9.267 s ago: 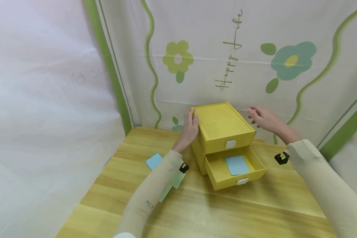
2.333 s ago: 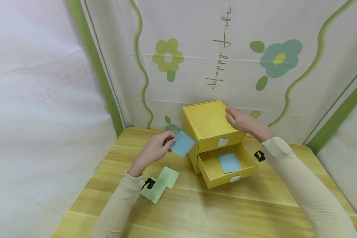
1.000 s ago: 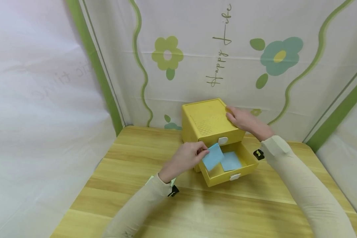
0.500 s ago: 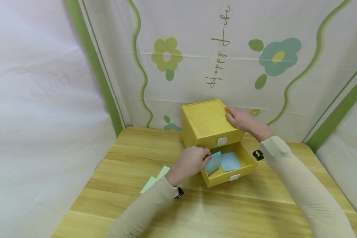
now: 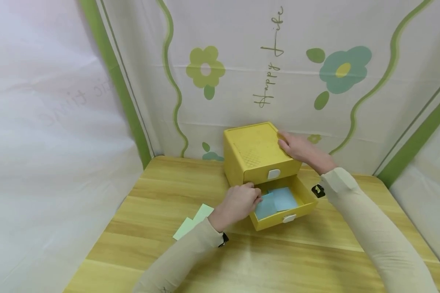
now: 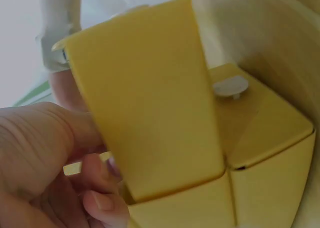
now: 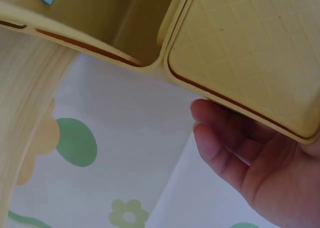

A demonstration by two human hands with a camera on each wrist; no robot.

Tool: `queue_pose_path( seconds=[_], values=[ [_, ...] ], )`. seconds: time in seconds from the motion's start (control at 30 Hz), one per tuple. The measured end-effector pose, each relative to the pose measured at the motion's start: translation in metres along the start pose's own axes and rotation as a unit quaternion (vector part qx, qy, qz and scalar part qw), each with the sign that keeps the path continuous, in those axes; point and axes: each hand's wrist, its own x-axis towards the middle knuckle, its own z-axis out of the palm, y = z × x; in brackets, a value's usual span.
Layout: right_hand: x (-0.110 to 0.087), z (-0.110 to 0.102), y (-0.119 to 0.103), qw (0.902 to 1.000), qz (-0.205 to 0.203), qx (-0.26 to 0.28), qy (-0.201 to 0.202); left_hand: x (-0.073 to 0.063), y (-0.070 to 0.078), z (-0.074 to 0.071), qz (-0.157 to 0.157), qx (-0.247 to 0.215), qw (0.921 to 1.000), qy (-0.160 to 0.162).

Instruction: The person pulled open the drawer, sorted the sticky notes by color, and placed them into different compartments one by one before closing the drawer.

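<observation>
A yellow two-drawer box [image 5: 258,144] stands on the table, its lower drawer [image 5: 306,193] pulled out. Inside lie two blue sticky notes, and the left one [image 5: 265,207] partly overlaps the other note [image 5: 287,199]. My left hand [image 5: 238,203] reaches over the drawer's left wall, its curled fingers at the upper-left edge of the left note. In the left wrist view the drawer wall [image 6: 150,103] hides those fingertips. My right hand [image 5: 302,150] rests on the box's right top edge. The right wrist view shows its fingers [image 7: 215,150] loosely bent beside the upper part.
Light green sticky notes [image 5: 190,223] lie on the wooden table [image 5: 161,203], left of the box and partly behind the left forearm. A white curtain [image 5: 242,40] with printed flowers hangs close behind the box. White handles [image 5: 273,174] stick out from the drawer fronts.
The left hand took the blue note from the left of the box into the lower drawer, where it has just tipped from upright to flat. The right hand came onto the box edge earlier and stays.
</observation>
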Motion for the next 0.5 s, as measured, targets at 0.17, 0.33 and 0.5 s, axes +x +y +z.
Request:
queue_pose_path(
  seconds=[0.17, 0.33, 0.5],
  values=[
    [-0.0006, 0.0018, -0.0006, 1.0000, 0.001, -0.001, 0.004, 0.0017, 0.0026, 0.0054, -0.009, -0.001, 0.9999, -0.014],
    [-0.0005, 0.0011, -0.0027, 0.9999, -0.007, -0.005, 0.008, 0.0055, 0.0044, 0.0040, -0.024, 0.007, 0.9992, -0.030],
    [-0.0016, -0.0011, -0.0026, 0.9999, -0.006, -0.008, 0.012, 0.0093, 0.0070, 0.0015, -0.036, 0.012, 0.9977, -0.055]
  ],
)
